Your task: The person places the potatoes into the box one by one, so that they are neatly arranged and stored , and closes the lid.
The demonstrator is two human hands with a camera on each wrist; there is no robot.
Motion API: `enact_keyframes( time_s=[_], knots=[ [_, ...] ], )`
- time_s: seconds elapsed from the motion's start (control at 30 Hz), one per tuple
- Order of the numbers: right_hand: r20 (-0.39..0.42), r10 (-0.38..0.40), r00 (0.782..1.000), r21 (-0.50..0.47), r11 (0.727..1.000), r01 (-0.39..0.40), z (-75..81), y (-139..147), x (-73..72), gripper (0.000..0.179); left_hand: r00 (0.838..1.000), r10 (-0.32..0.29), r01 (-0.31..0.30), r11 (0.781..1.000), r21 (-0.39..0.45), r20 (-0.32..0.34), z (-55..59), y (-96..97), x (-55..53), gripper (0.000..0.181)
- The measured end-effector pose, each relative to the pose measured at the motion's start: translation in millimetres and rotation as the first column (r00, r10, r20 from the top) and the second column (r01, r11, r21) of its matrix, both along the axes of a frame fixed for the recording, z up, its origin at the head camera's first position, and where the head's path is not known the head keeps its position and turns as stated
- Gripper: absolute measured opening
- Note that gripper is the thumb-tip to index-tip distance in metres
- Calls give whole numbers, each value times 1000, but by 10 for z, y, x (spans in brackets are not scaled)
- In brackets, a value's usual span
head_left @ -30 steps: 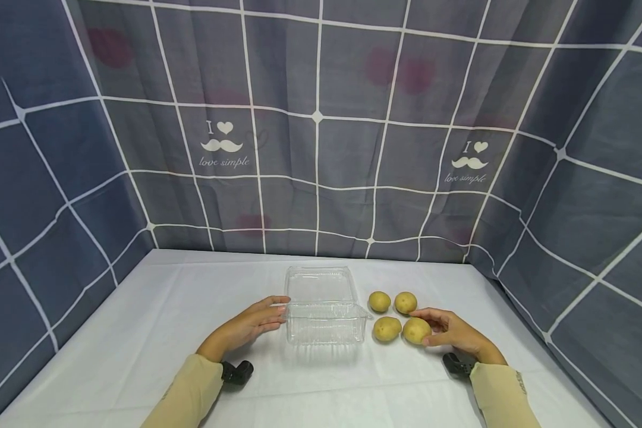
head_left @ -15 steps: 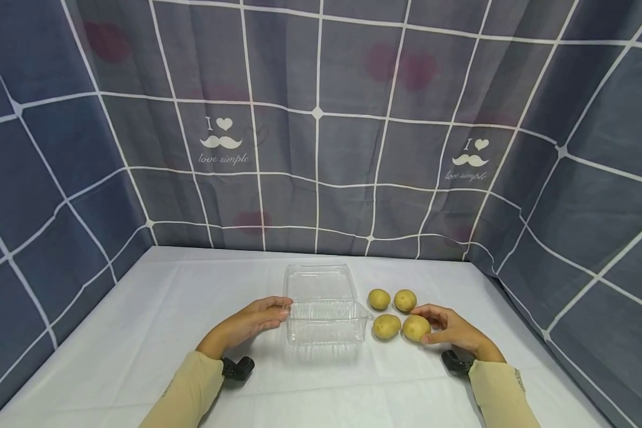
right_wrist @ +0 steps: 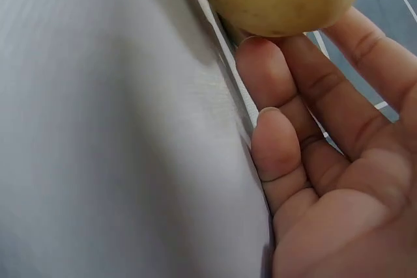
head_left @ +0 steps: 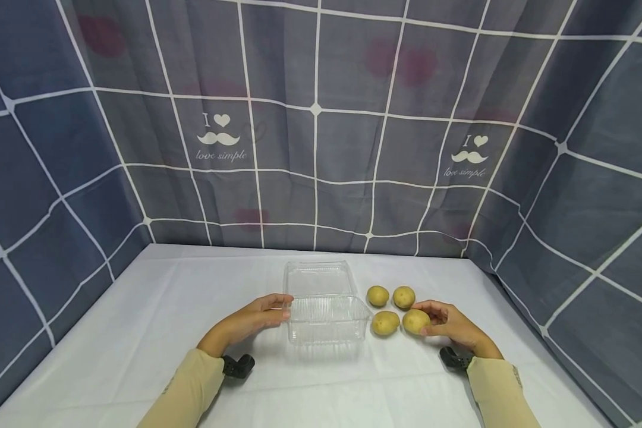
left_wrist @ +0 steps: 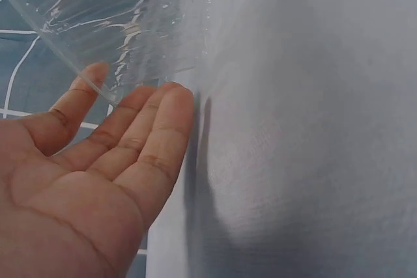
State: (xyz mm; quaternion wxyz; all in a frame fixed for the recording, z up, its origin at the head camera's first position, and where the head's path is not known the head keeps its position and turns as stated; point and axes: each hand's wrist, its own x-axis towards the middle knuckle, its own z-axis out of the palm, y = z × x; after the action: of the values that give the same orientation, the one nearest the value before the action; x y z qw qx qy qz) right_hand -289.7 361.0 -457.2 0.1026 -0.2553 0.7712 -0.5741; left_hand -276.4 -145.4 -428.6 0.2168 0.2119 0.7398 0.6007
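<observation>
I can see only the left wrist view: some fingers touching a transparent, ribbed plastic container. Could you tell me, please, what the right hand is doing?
Observer: The right hand holds a yellow, oval potato between thumb and fingers.
Operator: Thank you. Are there more of them?
Observer: Yes, three other yellow potatoes lie on the white cloth.
Operator: And the thing I see, is it closed?
Observer: No, the transparent container is open; its lid lies back on the far side.

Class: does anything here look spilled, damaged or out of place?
The potatoes and clear clamshell container show no obvious damage or spill. Oddest are the reddish blotches on the curtain, scattered irregularly across its white grid; print or stains, I cannot tell.
</observation>
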Motion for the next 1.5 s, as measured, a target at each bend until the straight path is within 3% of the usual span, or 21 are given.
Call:
enact_keyframes(
  time_s=[0.23,0.7,1.0,1.27,1.5],
  knots=[
    [-16,-51,999,14,999,51,22,1,5,55,999,7,-7,1000,-15,-34,-16,13,-26,85],
    [-69,-182,981,84,979,188,182,-126,24,54,999,13,-12,1000,3,-36,-36,16,-58,91],
    [-139,-204,969,75,974,216,230,-216,23,51,998,4,-3,1000,23,-65,-81,24,-114,94],
    [-211,-199,957,27,978,209,264,-304,27,48,995,19,-20,1000,-8,-102,-94,48,-121,96],
    [-230,-207,951,26,975,219,278,-364,15,45,993,16,-17,1000,-6,-114,-103,64,-137,97]
  ],
)
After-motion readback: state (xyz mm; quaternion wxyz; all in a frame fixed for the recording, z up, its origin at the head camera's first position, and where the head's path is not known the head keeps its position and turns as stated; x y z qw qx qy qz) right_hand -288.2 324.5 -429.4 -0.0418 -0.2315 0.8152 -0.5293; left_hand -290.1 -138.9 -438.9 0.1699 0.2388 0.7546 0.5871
